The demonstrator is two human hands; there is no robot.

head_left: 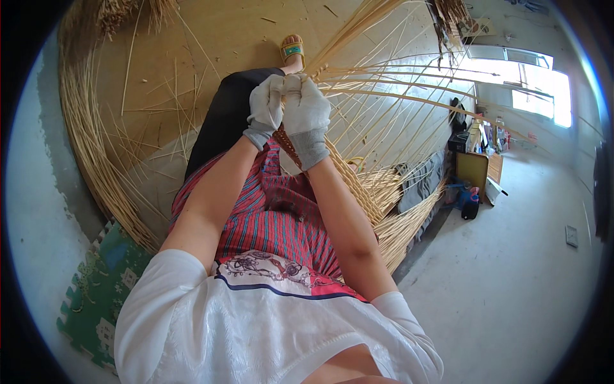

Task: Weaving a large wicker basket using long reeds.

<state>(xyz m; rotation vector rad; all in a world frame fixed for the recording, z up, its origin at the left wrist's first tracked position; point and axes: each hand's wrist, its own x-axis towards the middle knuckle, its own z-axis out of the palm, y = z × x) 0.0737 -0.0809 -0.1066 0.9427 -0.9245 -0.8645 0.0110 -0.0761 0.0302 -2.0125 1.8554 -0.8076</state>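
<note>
White knitted gloves with grey cuffs cover both hands, which meet above my lap. My left hand (264, 107) is closed, its fingers pressed against the other hand at the edge of the wickerwork. My right hand (307, 110) is closed on wicker strands (384, 84) that fan out to the right from beside its fingers. A knotted bit of the woven edge (318, 70) shows just past the fingertips. Below, the woven wicker piece (359, 195) runs under my right forearm, partly hidden by it. The exact strands between the fingers are hidden.
A long bundle of wicker strands (86, 128) lies along the left side. Loose offcuts scatter over the tan board (211, 32). More cut strands (412, 233) lie at right. A green foam mat (105, 281) is lower left; boxes (472, 173) stand by the right wall.
</note>
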